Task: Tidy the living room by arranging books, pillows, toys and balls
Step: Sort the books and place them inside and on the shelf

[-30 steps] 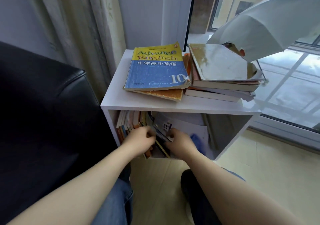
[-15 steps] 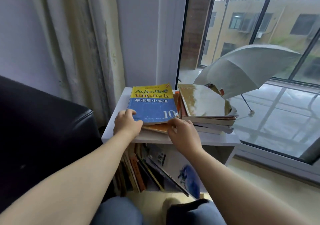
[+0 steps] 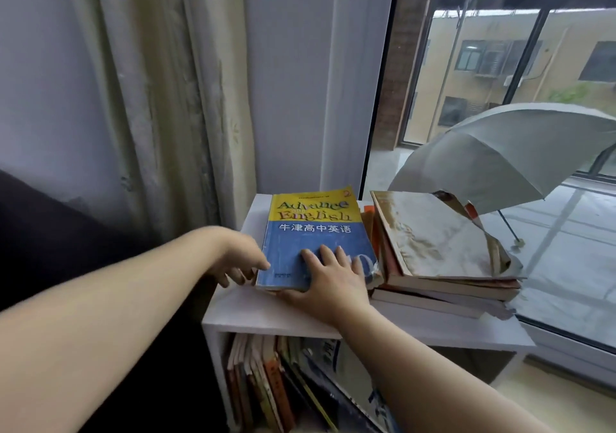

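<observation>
A blue and yellow English textbook (image 3: 313,229) lies on top of a small pile on the white side table (image 3: 263,312). My right hand (image 3: 333,276) lies on its lower cover, fingers spread on top and thumb under the near edge. My left hand (image 3: 238,259) is at the book's left edge, fingers apart and touching it. A second stack of worn books (image 3: 433,252) sits to the right on the same top. Below, in the shelf, several thin books (image 3: 266,382) lean against each other.
A dark sofa arm (image 3: 50,232) stands at the left, right beside the table. Curtains (image 3: 150,99) hang behind it. A grey open umbrella (image 3: 520,152) rests on the ledge beyond the window glass at the right.
My hands left the lower shelf and came up to the textbook on top. The right hand now lies flat on the cover; the left has slid off to the book's left edge.
</observation>
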Action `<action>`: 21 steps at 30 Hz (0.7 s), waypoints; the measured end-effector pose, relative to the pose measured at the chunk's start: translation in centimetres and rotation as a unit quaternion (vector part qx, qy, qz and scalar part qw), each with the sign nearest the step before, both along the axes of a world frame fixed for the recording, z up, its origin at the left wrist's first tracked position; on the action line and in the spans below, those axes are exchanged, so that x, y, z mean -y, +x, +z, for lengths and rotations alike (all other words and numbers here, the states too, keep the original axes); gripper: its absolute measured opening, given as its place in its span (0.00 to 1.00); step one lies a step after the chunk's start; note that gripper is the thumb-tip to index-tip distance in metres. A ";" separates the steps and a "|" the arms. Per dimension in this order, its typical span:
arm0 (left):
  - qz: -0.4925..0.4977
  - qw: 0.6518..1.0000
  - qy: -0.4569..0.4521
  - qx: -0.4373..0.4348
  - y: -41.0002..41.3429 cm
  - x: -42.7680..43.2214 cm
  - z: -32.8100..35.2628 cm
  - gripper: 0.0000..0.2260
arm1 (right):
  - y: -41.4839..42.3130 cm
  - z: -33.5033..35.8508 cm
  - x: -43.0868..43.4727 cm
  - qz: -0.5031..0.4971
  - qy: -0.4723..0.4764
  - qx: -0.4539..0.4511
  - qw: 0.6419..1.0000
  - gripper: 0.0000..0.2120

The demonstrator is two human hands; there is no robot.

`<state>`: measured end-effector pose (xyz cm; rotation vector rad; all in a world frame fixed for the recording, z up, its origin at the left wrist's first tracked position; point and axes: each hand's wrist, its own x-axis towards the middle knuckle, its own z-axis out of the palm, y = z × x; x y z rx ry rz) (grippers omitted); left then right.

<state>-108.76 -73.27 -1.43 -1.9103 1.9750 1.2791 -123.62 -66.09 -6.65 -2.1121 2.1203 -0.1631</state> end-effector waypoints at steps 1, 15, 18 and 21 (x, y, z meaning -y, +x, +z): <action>-0.010 1.000 -0.003 0.013 0.0 0.7 0.5 0.17 | 0.0 0.1 0.4 -0.008 -0.002 -0.001 1.000 0.37; 0.164 0.893 0.075 -0.411 0.6 5.1 1.4 0.12 | 0.0 3.2 2.1 -0.033 -0.127 0.119 0.984 0.23; 0.121 0.898 0.100 -0.411 -0.2 4.4 1.5 0.12 | -0.2 4.1 1.2 0.011 -0.169 0.193 0.966 0.21; 0.136 0.924 0.063 -0.352 -0.3 4.6 0.7 0.09 | -0.2 4.1 0.6 0.053 -0.090 0.220 0.970 0.20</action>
